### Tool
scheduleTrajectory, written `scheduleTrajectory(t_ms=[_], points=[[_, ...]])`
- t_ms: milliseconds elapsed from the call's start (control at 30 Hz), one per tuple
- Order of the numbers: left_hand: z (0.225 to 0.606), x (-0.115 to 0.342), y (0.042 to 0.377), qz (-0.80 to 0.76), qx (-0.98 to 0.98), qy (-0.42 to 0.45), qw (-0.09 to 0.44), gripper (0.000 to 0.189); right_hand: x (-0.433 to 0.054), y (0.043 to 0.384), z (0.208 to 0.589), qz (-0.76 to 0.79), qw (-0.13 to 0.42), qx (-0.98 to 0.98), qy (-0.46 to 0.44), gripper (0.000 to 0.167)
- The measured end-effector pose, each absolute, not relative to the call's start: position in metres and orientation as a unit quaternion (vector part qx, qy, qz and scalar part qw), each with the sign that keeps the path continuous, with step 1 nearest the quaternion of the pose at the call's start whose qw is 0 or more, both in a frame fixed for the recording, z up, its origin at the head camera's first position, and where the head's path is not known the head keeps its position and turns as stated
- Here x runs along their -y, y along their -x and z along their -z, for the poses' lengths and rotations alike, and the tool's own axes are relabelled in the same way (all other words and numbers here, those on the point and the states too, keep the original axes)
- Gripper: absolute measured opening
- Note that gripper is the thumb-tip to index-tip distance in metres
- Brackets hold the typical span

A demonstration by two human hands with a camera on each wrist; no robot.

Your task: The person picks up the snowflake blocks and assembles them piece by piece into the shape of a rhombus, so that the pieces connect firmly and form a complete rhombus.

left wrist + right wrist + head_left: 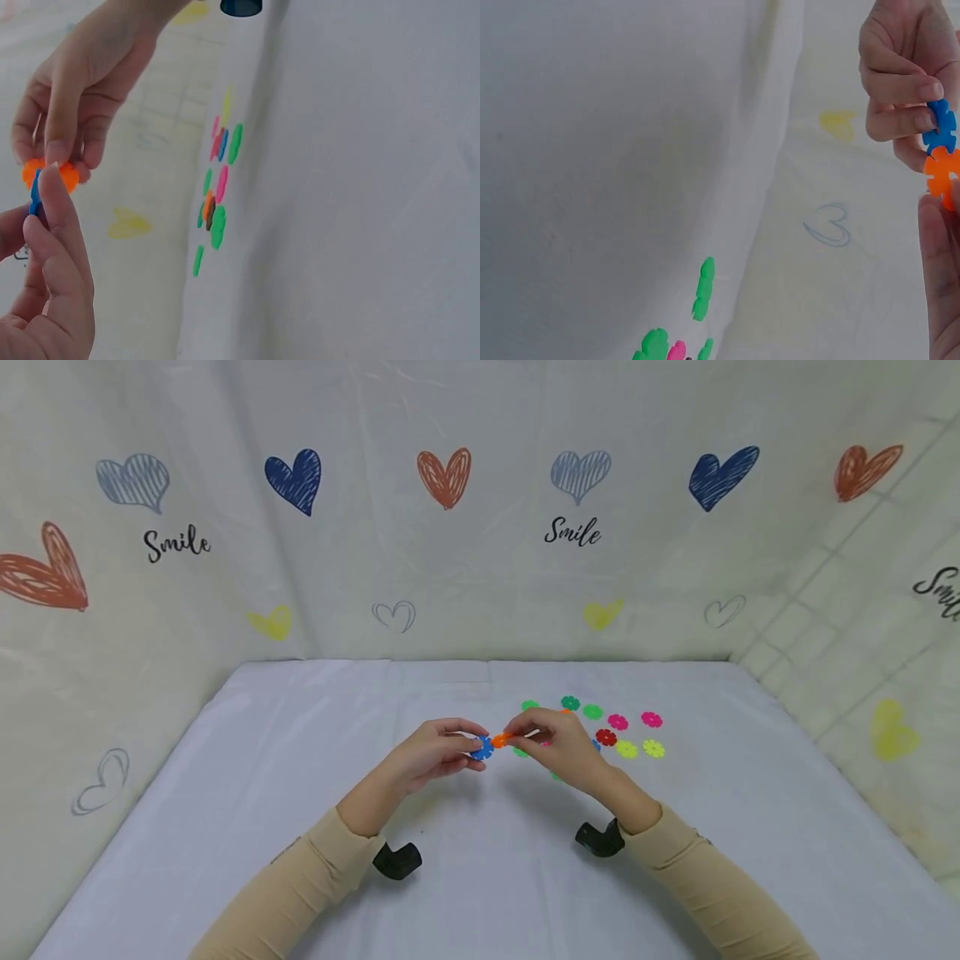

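- Desk: white-cloth top, far edge against the printed backdrop; side edges flare outward toward the viewer.
- Room: broad stretch of cloth from left hand to the left edge; another from the loose discs to the right edge. Desk top also extends on the near side of both hands, with shadows beneath them.
- Tightest side: right hand, seen in front of part of the loose discs, some hidden.
- Left grip: closed to a pinch, thumb and fingers on the blue disc.
- Right grip: likewise narrowed to a pinch, holding the orange disc.
- Position: both held discs above the desk, near its mid-width, between the hands, touching. Cannot tell whether their slots interlock.
- Appearance: flat, flower-like, notched rims. Left wrist view: blue edge-on, orange showing its face, so set at an angle.
- Loose discs: green, pink, red, yellow, blue, orange; spread toward the far edge, right of middle.
- Writing: "Smile" in black script, twice whole on the backdrop; a third cut off at right.
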State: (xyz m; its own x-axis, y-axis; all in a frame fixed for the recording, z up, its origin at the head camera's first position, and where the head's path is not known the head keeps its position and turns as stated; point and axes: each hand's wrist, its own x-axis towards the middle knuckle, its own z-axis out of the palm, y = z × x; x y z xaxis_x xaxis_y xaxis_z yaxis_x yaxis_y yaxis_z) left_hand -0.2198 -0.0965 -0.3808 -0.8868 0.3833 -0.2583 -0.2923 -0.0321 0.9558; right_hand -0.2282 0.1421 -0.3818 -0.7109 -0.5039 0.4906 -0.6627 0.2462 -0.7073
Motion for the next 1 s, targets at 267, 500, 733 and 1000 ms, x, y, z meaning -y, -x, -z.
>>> scheduleTrajectory(t_ms=[267, 500, 733, 1000], points=[[0.382, 0.088, 0.22, -0.736, -0.633, -0.03, 0.238, 0.035, -0.146, 0.226, 0.384, -0.481, 0.12, 0.766, -0.408, 0.018], [0.379, 0.082, 0.22, -0.746, -0.619, -0.017, 0.245, 0.035, -0.146, 0.227, 0.387, -0.465, 0.145, 0.761, -0.43, 0.022], [0.387, 0.084, 0.221, -0.749, -0.614, -0.008, 0.249, 0.036, -0.144, 0.229, 0.387, -0.437, 0.119, 0.781, -0.431, 0.022], [0.397, 0.091, 0.226, -0.733, -0.634, -0.01, 0.246, 0.032, -0.157, 0.238, 0.38, -0.429, 0.047, 0.816, -0.384, 0.029]])
